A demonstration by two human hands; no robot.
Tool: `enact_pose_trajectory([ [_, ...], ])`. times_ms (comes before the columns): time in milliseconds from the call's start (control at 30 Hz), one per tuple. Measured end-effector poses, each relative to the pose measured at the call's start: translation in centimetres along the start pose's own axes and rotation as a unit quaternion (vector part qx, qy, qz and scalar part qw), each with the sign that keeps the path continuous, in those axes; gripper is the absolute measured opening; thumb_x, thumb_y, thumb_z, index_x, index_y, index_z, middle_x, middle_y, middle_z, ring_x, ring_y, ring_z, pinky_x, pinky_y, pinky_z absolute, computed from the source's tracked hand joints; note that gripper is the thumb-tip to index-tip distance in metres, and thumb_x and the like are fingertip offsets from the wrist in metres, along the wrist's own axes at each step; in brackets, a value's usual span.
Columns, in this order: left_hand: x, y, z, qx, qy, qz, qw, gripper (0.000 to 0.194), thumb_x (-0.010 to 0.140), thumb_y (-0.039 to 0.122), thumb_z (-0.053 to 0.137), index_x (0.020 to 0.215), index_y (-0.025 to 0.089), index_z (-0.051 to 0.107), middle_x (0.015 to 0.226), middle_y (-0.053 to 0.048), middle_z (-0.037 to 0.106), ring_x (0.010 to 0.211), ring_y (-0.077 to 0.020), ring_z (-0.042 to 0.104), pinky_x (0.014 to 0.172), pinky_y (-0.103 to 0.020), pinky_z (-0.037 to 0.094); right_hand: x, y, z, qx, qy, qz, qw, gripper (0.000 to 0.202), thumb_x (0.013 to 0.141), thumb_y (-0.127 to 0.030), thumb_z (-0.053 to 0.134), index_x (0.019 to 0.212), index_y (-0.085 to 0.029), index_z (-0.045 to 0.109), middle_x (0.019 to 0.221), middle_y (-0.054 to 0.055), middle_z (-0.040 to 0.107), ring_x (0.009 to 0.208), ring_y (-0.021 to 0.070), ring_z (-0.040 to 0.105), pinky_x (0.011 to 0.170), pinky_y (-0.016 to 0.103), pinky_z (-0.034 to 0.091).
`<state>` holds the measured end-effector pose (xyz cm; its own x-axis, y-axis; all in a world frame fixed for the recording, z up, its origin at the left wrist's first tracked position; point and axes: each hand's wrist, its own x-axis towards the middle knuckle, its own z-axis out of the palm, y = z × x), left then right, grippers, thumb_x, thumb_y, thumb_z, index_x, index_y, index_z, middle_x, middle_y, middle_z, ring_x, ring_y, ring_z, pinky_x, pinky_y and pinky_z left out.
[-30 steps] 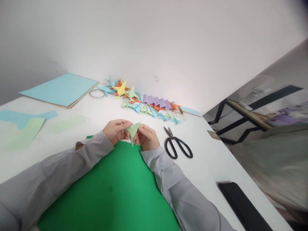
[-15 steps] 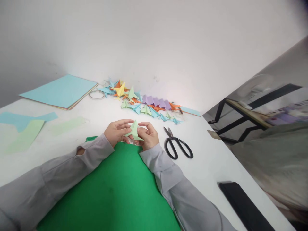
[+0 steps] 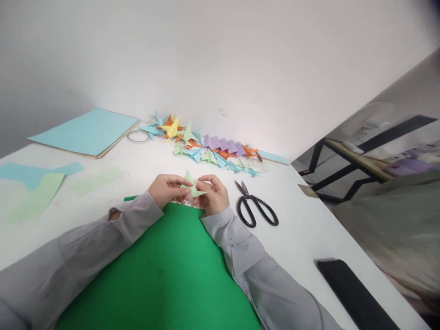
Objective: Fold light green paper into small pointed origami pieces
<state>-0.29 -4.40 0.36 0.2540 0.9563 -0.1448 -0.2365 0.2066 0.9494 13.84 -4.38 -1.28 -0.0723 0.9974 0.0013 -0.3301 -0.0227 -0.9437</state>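
Note:
A small pale green folded paper star [image 3: 194,191] with pointed arms is held between both hands above the table's near edge. My left hand [image 3: 167,189] pinches its left side between thumb and fingers. From the other side, my right hand [image 3: 213,195] grips it, fingers curled behind the paper. Parts of the folded piece are hidden by the fingers. Black-handled scissors [image 3: 255,204] lie slightly open to the right of my right hand. Beyond the hands, several folded paper pieces [image 3: 209,156] in green, blue, orange, yellow and purple lie in a cluster.
On the left are a stack of coloured paper [image 3: 85,133], a roll of tape [image 3: 138,135], blue scraps [image 3: 37,173] and green scraps [image 3: 37,201]. A black flat object [image 3: 354,293] lies at the near right. A wall [image 3: 206,55] backs the white table [image 3: 295,238].
The green folded paper has turned and tilted between my fingers, with its upper point now leaning left. My left fingers have shifted over it. The view has moved slightly.

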Motion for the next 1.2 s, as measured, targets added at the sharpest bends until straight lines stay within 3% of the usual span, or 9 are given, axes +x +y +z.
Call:
enact_pose_trajectory([
  [233, -0.02, 0.21, 0.26, -0.064, 0.035, 0.003, 0.997, 0.032, 0.038, 0.021, 0.081, 0.062, 0.008, 0.064, 0.046, -0.004, 0.061, 0.046, -0.0123, 0.059, 0.047, -0.023, 0.049, 0.04, 0.18, -0.28, 0.002, -0.076, -0.014, 0.997, 0.019, 0.064, -0.026, 0.066, 0.076, -0.019, 0.053, 0.041, -0.006, 0.057, 0.032, 0.0095, 0.051, 0.030, 0.016, 0.036],
  [400, -0.05, 0.26, 0.21, -0.064, 0.038, 0.017, 0.997, 0.029, 0.043, 0.022, 0.080, 0.061, 0.008, 0.063, 0.046, -0.002, 0.060, 0.045, -0.0104, 0.057, 0.046, -0.022, 0.049, -0.21, 0.13, -0.32, -0.016, -0.084, -0.010, 0.996, 0.022, 0.062, -0.028, 0.069, 0.075, -0.018, 0.055, 0.050, -0.005, 0.060, 0.037, 0.0086, 0.054, 0.032, 0.016, 0.038],
  [600, 0.06, 0.19, -0.27, -0.091, 0.039, 0.000, 0.995, 0.035, 0.037, 0.012, 0.081, 0.069, 0.010, 0.065, 0.054, 0.000, 0.062, 0.050, -0.0105, 0.059, 0.053, -0.024, 0.051, -0.18, 0.18, -0.32, -0.033, -0.102, -0.028, 0.994, 0.033, 0.053, -0.027, 0.076, 0.076, -0.017, 0.055, 0.054, -0.006, 0.060, 0.038, 0.0080, 0.054, 0.031, 0.016, 0.039],
  [833, 0.11, 0.15, 0.08, -0.107, 0.042, 0.025, 0.993, 0.037, 0.031, 0.004, 0.080, 0.065, 0.010, 0.066, 0.048, 0.003, 0.059, 0.051, -0.0094, 0.056, 0.057, -0.025, 0.048, -0.33, 0.12, -0.08, -0.027, -0.070, -0.026, 0.997, 0.026, 0.059, -0.027, 0.072, 0.076, -0.018, 0.054, 0.049, -0.007, 0.059, 0.034, 0.0070, 0.050, 0.030, 0.016, 0.037],
  [1200, 0.03, 0.59, -0.15, -0.114, 0.015, -0.051, 0.992, 0.035, 0.036, 0.000, 0.074, 0.070, 0.007, 0.067, 0.055, -0.004, 0.064, 0.051, -0.0152, 0.061, 0.053, -0.027, 0.049, -0.16, 0.27, -0.44, -0.014, -0.101, -0.036, 0.994, 0.027, 0.064, -0.031, 0.067, 0.082, -0.018, 0.052, 0.051, -0.005, 0.062, 0.036, 0.0092, 0.054, 0.031, 0.017, 0.039],
])
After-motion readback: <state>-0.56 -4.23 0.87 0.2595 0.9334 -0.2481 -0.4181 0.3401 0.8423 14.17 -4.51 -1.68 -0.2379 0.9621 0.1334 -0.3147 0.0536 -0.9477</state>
